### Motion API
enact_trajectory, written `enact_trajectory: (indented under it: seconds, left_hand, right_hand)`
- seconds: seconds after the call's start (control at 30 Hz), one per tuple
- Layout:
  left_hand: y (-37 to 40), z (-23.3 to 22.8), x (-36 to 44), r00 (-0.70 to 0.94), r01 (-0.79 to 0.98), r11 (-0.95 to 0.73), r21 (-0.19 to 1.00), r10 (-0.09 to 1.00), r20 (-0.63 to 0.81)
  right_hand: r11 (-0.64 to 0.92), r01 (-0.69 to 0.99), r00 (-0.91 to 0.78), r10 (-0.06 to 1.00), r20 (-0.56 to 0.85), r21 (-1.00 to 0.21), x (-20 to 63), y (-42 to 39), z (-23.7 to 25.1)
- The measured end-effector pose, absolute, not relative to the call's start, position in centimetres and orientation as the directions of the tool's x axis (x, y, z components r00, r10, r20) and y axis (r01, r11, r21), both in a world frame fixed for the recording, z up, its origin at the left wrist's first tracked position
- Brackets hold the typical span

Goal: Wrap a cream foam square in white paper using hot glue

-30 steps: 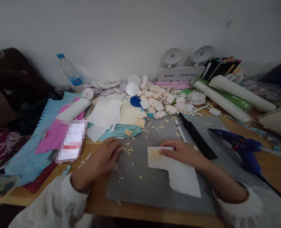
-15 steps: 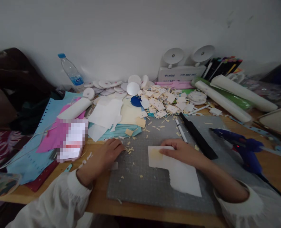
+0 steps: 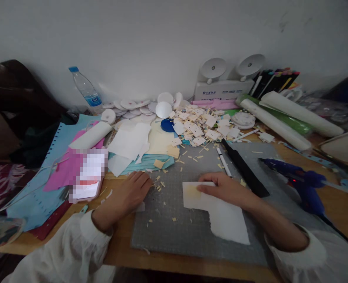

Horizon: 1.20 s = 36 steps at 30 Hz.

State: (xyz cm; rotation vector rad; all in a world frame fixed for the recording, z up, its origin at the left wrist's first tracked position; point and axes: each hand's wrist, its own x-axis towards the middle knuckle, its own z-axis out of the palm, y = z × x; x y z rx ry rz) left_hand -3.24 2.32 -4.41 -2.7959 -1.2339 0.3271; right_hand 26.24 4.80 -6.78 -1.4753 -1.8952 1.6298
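Observation:
My right hand [image 3: 222,188] holds a white sheet of paper [image 3: 229,222] with an irregular notch cut from its lower left side. My thumb lies on top of it and the fingers go underneath. A pale yellow patch shows on the paper beside the thumb. The sheet is over a grey cutting mat [image 3: 165,236]. My left hand [image 3: 134,194] rests at the mat's left edge, fingers loosely bent and lying down, with nothing visible in them. Small cream paper scraps [image 3: 159,184] lie beside its fingertips. A small pale piece [image 3: 140,207] sits below the left palm.
Behind the mat is a heap of small cream face-like cutouts [image 3: 194,127]. A white pen [image 3: 223,162] and a black cutter-like tool [image 3: 244,169] lie near my right hand. A blue glue gun [image 3: 302,182] is at right, a phone [image 3: 88,177] at left, a bottle [image 3: 87,88] behind.
The view has shifted very slightly. Both hands and the white paper keep nearly the same places.

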Motion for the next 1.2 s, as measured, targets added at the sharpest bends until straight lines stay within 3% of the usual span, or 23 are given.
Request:
enact_trajectory:
  seconds: [0.3,0.63,0.8,0.93,1.13,1.2]
  left_hand:
    - [2.2,-6.8,-3.7,0.621,0.781,-0.622,-0.059,0.783,-0.037]
    - [2.3,-6.7,-4.6,0.538,0.797,-0.559,0.229,0.829,0.151]
    - [2.1,-5.3,-6.0,0.327,0.802,-0.43,0.415,0.897,0.298]
    - [1.8,-3.1,-7.4,0.078,0.85,-0.252,0.462,0.929,0.363]
    - [0.2,1.4,-8.8,-0.346,0.774,-0.056,0.631,0.797,0.495]
    - [-0.5,1.5,-8.9,-0.377,0.788,-0.004,0.615,0.788,0.488]
  right_hand:
    - [-0.124,0.522,-0.469,0.785,-0.405,-0.844,26.2,4.9,-7.0]
    - [-0.13,0.526,-0.463,0.785,-0.411,-0.84,26.2,4.9,-7.1]
    - [-0.152,0.522,-0.451,0.785,-0.424,-0.839,26.3,4.8,-7.2]
    - [-0.161,0.522,-0.448,0.784,-0.429,-0.838,26.4,4.8,-7.2]
    - [-0.174,0.517,-0.453,0.775,-0.44,-0.838,26.3,4.9,-7.0]
    - [-0.182,0.514,-0.454,0.772,-0.446,-0.838,26.3,4.9,-6.9]
